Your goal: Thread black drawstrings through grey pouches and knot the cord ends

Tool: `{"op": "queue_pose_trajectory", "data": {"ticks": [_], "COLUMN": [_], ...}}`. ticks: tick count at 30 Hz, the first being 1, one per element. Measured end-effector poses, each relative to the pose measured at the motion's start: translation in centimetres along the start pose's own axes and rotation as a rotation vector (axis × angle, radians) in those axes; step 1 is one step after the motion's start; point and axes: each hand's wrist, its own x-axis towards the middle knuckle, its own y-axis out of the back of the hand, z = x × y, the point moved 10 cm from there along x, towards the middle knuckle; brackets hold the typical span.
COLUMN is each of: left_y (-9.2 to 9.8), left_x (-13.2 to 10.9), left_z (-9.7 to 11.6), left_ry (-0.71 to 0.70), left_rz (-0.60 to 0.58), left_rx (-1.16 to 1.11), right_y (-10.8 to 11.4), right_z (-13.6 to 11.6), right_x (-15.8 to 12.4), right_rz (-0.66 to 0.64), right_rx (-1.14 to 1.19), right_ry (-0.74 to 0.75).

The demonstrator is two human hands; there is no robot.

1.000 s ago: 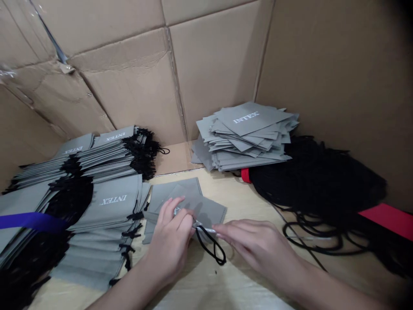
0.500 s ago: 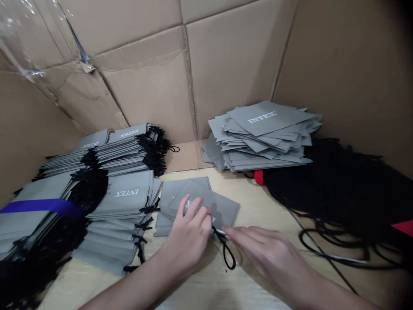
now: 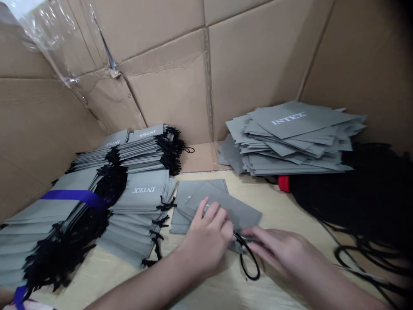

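Note:
My left hand [image 3: 206, 239] grips a grey fabric pouch [image 3: 240, 211] near its edge, with the fingers curled over it. A second grey pouch [image 3: 196, 202] lies partly under that one on the pale wooden table [image 3: 206, 292]. My right hand [image 3: 274, 252] pinches close to the same edge, next to my left hand. A black cord [image 3: 249, 265] hangs in a loop below the pouch, and its upper end runs between my hands. The exact point where the cord meets the pouch is hidden by my fingers.
Rows of grey INTEX pouches with black cords [image 3: 138, 193] lie at the left, crossed by a purple strap [image 3: 74, 196]. A loose stack of flat grey pouches [image 3: 290, 137] stands at the back right. A heap of black cords [image 3: 348, 189] lies beside it. Cardboard walls [image 3: 258, 64] surround the table.
The whole view has slid to the right in the frame. My left fingers have curled further over the pouch, and the cord loop now hangs more upright.

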Motion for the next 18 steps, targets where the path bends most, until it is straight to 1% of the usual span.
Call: {"op": "queue_pose_trajectory", "data": {"ticks": [3, 6, 8, 9, 11, 13, 15, 17, 18], "left_y": [0.7, 1.0, 1.0, 0.9, 0.4, -0.1, -0.1, 0.2, 0.5], "left_x": [-0.3, -0.5, -0.3, -0.1, 0.3, 0.4, 0.4, 0.3, 0.2], "left_z": [-2.1, -3.2, -2.6, -1.9, 0.4, 2.2, 2.3, 1.3, 0.7], "left_ry": [0.092, 0.147, 0.135, 0.096, -0.035, -0.128, -0.115, -0.047, -0.022], "left_rz": [0.034, 0.033, 0.023, 0.015, -0.012, -0.044, -0.054, -0.036, -0.02], "left_rx": [-0.009, 0.003, 0.047, 0.073, 0.104, 0.102, 0.097, 0.108, 0.119], "right_y": [0.3, 1.4, 1.6, 1.5, 0.8, -0.1, 0.3, 1.8, 2.8], "right_z": [1.8, 2.4, 1.8, 1.2, -0.3, -1.6, -2.0, -1.2, -0.4], "right_x": [0.2, 0.3, 0.3, 0.2, 0.1, 0.0, 0.1, 0.2, 0.3], "right_rz": [-0.118, -0.105, -0.056, -0.033, -0.018, -0.057, -0.049, -0.003, 0.027], "right_rx": [-0.065, -0.145, -0.177, -0.187, -0.199, -0.196, -0.173, -0.146, -0.142], "right_ry": [-0.02, 0.009, 0.034, 0.046, 0.07, 0.096, 0.107, 0.099, 0.078]}}
